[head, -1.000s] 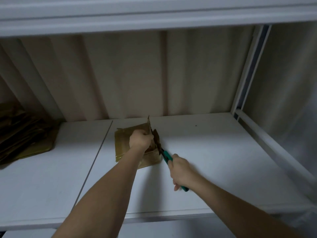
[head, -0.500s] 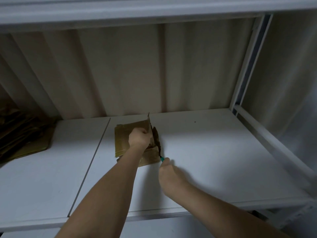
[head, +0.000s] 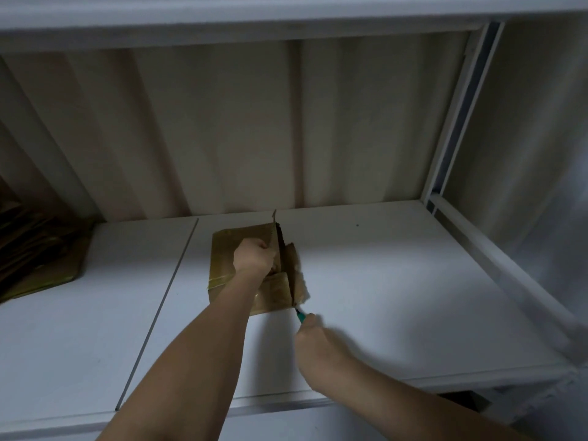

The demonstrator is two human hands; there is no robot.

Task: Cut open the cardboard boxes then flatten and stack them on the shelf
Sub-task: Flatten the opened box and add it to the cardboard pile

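Near the centre of the frame a small cardboard box (head: 254, 275) sits on the white shelf board (head: 397, 297), partly slit, with one flap (head: 274, 224) standing up at its far edge and a ragged cut side facing right. The left hand (head: 253, 257) grips the top of the box, its fingers curled over the cut edge. The right hand (head: 313, 340), lower and to the right, is closed round a teal-handled cutter (head: 300, 314), whose tip meets the box's near right corner; the blade itself is too small to make out. The box looks light and thin-walled, so it will likely slide or buckle under the blade unless it is pinned from above. The sound walls and folds should be the stiffest places to hold, with fingers kept out of the cutting line. At the left edge of the frame a heap of flattened cardboard (head: 38, 259) lies on the same shelf, well apart from the box and probably where this one belongs once flat.
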